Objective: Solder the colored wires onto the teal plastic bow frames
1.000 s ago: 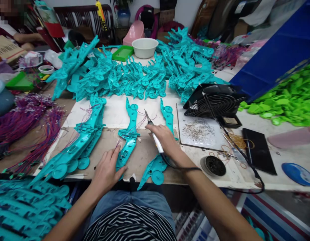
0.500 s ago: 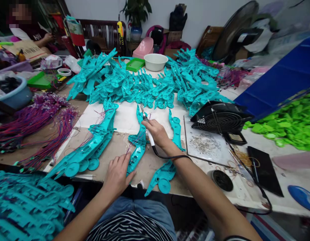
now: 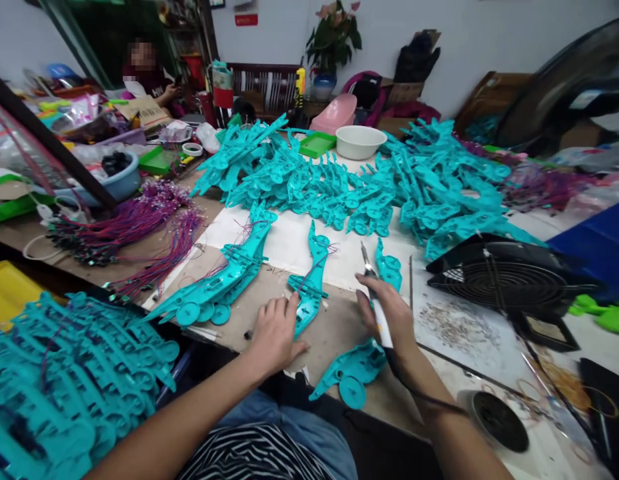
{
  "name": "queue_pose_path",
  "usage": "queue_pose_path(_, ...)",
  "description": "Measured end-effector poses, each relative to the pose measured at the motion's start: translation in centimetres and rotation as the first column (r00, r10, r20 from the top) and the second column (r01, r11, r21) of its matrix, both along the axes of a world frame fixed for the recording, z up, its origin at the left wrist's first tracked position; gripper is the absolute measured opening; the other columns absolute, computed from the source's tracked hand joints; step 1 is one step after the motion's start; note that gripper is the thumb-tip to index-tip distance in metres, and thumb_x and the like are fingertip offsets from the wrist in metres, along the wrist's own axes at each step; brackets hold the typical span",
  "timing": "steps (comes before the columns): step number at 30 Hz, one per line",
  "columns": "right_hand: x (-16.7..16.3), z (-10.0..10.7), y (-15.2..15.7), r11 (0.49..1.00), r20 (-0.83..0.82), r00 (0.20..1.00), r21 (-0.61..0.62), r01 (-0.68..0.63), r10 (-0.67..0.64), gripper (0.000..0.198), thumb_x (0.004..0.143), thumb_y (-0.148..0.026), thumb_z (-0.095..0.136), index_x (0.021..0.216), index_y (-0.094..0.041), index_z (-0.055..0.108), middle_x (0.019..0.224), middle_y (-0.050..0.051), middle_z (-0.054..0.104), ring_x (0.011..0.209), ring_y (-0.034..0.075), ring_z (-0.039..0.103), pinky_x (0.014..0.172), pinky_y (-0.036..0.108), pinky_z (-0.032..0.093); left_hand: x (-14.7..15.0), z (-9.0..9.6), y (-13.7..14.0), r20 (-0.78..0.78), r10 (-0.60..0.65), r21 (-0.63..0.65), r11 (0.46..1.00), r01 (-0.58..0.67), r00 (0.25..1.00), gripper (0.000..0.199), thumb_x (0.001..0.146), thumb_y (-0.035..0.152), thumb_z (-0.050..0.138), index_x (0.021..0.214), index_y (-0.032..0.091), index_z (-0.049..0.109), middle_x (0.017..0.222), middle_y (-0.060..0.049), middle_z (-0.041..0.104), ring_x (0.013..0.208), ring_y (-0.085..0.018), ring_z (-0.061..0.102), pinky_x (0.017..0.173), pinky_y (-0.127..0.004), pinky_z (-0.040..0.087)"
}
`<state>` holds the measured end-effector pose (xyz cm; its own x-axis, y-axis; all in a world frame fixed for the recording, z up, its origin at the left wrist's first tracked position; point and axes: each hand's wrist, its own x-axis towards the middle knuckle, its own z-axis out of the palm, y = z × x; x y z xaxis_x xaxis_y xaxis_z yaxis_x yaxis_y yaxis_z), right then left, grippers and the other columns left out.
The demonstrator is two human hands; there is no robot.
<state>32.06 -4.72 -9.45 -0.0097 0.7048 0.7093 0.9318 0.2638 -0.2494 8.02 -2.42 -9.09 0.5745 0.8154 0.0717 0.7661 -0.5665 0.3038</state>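
My right hand [image 3: 392,320] is wrapped round a soldering iron [image 3: 380,313] with a white handle, its metal tip pointing up and away from me. The tip is above the table, apart from the middle teal plastic part [image 3: 317,257]. My left hand [image 3: 275,337] grips that part's near end, thumb on the right side and fingers on the left. Thin purple and red wires run along the part. To the left lie stacked teal parts [image 3: 234,273] with wires on them. Another teal part [image 3: 388,263] lies partly behind my right hand, and one [image 3: 352,377] lies at the table's near edge.
A heap of teal parts [image 3: 299,177] spreads across the back, near a white bowl [image 3: 360,141]. Wire bundles [image 3: 134,227] lie left. A black fan [image 3: 509,273] and a round dark tin [image 3: 497,420] are right. More teal parts [image 3: 64,380] fill the lower left. A person [image 3: 147,80] sits far back.
My right hand has drawn the soldering iron away from the middle part, to the right and nearer me. The left hand stays on the part. The view has swung left.
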Motion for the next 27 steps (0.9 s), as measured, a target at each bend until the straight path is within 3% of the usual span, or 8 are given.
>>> queue_pose_path(3, 0.8, -1.8, -3.3, 0.994, 0.020, 0.995, -0.050, 0.098, -0.097, 0.028, 0.090, -0.032, 0.056, 0.115, -0.023, 0.060, 0.107, 0.010, 0.070, 0.100, 0.026, 0.066, 0.085, 0.039, 0.054, 0.9, -0.6, 0.2, -0.021, 0.005, 0.000, 1.000, -0.005, 1.000, 0.074, 0.076, 0.031, 0.072, 0.139, 0.011, 0.038, 0.112, -0.017, 0.058, 0.101, -0.031, 0.056, 0.086, -0.045, 0.046)
queue_pose_path(8, 1.1, -5.1, -5.8, 0.984, 0.045, 0.993, -0.133, 0.118, -0.113, 0.032, 0.090, -0.042, 0.051, 0.114, -0.022, 0.058, 0.111, 0.010, 0.070, 0.109, 0.029, 0.064, 0.096, 0.051, 0.049, 0.6, -1.4, 0.3, 0.044, -0.007, -0.013, 1.000, 0.008, 0.999, 0.061, 0.080, 0.022, 0.063, 0.136, 0.013, 0.040, 0.110, -0.015, 0.057, 0.102, -0.029, 0.055, 0.088, -0.043, 0.047)
queue_pose_path(15, -1.6, -6.1, -5.0, 0.994, 0.005, 0.997, -0.086, 0.073, -0.073, 0.034, 0.091, -0.044, 0.048, 0.115, -0.022, 0.058, 0.112, 0.012, 0.069, 0.110, 0.029, 0.064, 0.093, 0.048, 0.051, -0.6, -1.7, 1.2, 0.064, 0.125, -0.022, 0.992, -0.124, 0.990, 0.050, 0.082, 0.023, 0.062, 0.129, 0.012, 0.047, 0.107, -0.014, 0.057, 0.103, -0.030, 0.054, 0.089, -0.045, 0.048)
queue_pose_path(19, -3.0, -6.4, -3.3, 0.995, 0.006, 0.996, -0.036, 0.093, -0.093, 0.040, 0.091, -0.051, 0.045, 0.114, -0.021, 0.059, 0.111, 0.013, 0.068, 0.105, 0.032, 0.065, 0.087, 0.049, 0.053, -1.4, -0.8, 2.5, 0.174, 0.121, 0.032, 0.991, -0.129, 0.977, 0.061, 0.076, 0.032, 0.073, 0.129, 0.013, 0.048, 0.119, -0.017, 0.056, 0.112, -0.031, 0.053, 0.094, -0.046, 0.048)
queue_pose_path(22, -3.4, -6.6, -2.4, 0.994, -0.009, 0.995, -0.057, 0.095, -0.095, 0.043, 0.091, -0.054, 0.043, 0.114, -0.021, 0.059, 0.109, 0.014, 0.068, 0.102, 0.034, 0.066, 0.086, 0.052, 0.053, -5.5, 2.0, 6.2, 0.302, 0.064, 0.214, 0.968, -0.133, 0.951, 0.037, 0.083, 0.027, 0.063, 0.119, 0.016, 0.059, 0.122, -0.015, 0.058, 0.115, -0.026, 0.054, 0.101, -0.042, 0.045)
queue_pose_path(24, -3.3, -6.8, -2.3, 0.994, -0.025, 0.996, -0.064, 0.083, -0.085, 0.045, 0.090, -0.055, 0.042, 0.115, -0.021, 0.058, 0.109, 0.014, 0.068, 0.102, 0.035, 0.066, 0.087, 0.053, 0.053, -10.5, 4.5, 10.1, 0.265, 0.209, 0.243, 0.930, -0.275, 0.941, 0.028, 0.088, 0.017, 0.049, 0.110, 0.016, 0.066, 0.111, -0.012, 0.065, 0.108, -0.022, 0.059, 0.100, -0.038, 0.045)
queue_pose_path(26, -3.0, -7.1, -2.2, 0.996, -0.026, 0.997, -0.058, 0.074, -0.076, 0.046, 0.090, -0.056, 0.042, 0.115, -0.021, 0.057, 0.109, 0.014, 0.068, 0.101, 0.035, 0.066, 0.085, 0.053, 0.053, -16.2, 6.4, 14.1, 0.066, 0.451, 0.210, 0.866, -0.454, 0.890, 0.035, 0.087, 0.011, 0.043, 0.111, 0.016, 0.067, 0.112, -0.012, 0.067, 0.108, -0.022, 0.060, 0.099, -0.036, 0.045)
queue_pose_path(27, -2.8, -7.2, -2.2, 0.996, -0.023, 0.997, -0.055, 0.077, -0.079, 0.046, 0.090, -0.056, 0.042, 0.115, -0.021, 0.057, 0.108, 0.014, 0.069, 0.100, 0.035, 0.066, 0.084, 0.053, 0.053, -18.9, 6.9, 15.8, 0.021, 0.496, 0.202, 0.848, -0.489, 0.868, 0.035, 0.084, 0.008, 0.044, 0.109, 0.013, 0.068, 0.112, -0.014, 0.067, 0.108, -0.024, 0.060, 0.099, -0.037, 0.045)
